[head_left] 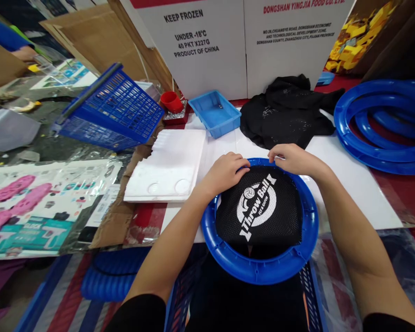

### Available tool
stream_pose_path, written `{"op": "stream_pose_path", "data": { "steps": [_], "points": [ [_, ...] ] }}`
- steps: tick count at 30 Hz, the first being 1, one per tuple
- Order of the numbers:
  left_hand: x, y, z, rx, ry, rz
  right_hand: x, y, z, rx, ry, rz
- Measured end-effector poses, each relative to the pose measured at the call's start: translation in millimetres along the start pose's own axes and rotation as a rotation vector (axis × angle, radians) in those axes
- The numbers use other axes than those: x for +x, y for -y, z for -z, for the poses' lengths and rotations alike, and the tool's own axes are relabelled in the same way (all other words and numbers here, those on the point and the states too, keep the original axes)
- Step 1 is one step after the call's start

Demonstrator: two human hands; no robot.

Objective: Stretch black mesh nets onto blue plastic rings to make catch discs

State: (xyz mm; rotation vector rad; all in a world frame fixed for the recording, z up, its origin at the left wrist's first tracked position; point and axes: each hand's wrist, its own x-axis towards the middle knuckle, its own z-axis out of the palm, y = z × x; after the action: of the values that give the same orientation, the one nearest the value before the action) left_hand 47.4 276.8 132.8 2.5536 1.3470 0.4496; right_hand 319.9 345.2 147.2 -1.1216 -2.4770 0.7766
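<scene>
A blue plastic ring (224,246) lies tilted at the near edge of the table, partly over my lap. Inside it is a black mesh net (287,212) printed "Throw Ball"; gaps show between net and ring at the lower edge and the left. My left hand (228,173) is closed over the ring's far left rim, fingertips at the net's edge. At the far right rim, my right hand (292,159) has its fingers curled together in a pinch. What lies between those fingertips is too small to make out.
A blue tray (216,115), black mesh pieces (280,117) and a white foam slab (169,163) lie beyond the ring. Blue rings (352,143) are stacked at right. A blue basket (114,108) and red cup (172,102) stand left. A white carton (210,69) blocks the back.
</scene>
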Motion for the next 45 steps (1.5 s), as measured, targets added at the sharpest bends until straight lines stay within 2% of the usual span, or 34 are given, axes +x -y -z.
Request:
{"op": "stream_pose_path", "data": {
  "steps": [5, 8, 13, 16, 19, 23, 27, 33, 38, 45],
  "points": [
    [-2.7, -3.6, 6.6, 0.184, -0.046, 0.118, -3.5, -4.9, 2.5, -0.121, -0.068, -0.076],
    [-6.0, -3.5, 13.2, 0.261, -0.062, 0.168, -0.6, -5.9, -3.2, -0.099, -0.083, -0.004],
    [-7.6, -3.1, 16.7, 0.247, -0.085, 0.174, 6.9, -0.8, -18.5, 0.092, -0.023, 0.102],
    [-4.1, -7.0, 10.4, 0.140, -0.102, 0.081, 9.6, 2.5, -25.3, 0.129, 0.009, 0.105],
    [0.1, -11.3, 1.2, -0.032, -0.057, -0.034, 10.1, 3.0, -27.3, 0.131, 0.016, 0.084],
    [2.6, -11.5, -7.0, -0.112, 0.010, -0.071, 9.5, 1.8, -25.0, 0.190, 0.044, 0.063],
    [4.5, -9.9, -9.9, -0.160, -0.016, -0.046, 11.4, -1.0, -24.2, 0.230, 0.091, 0.117],
    [16.0, -11.8, -13.8, -0.404, -0.119, 0.110, 15.5, -6.1, -30.5, 0.234, 0.079, 0.067],
    [22.3, -7.5, -15.8, -0.646, -0.083, 0.196, 13.4, -2.9, -28.1, 0.239, 0.097, 0.042],
    [25.2, -5.8, -17.2, -0.711, -0.055, 0.215, 11.7, 3.0, -26.4, 0.195, 0.122, 0.041]
  ]
}}
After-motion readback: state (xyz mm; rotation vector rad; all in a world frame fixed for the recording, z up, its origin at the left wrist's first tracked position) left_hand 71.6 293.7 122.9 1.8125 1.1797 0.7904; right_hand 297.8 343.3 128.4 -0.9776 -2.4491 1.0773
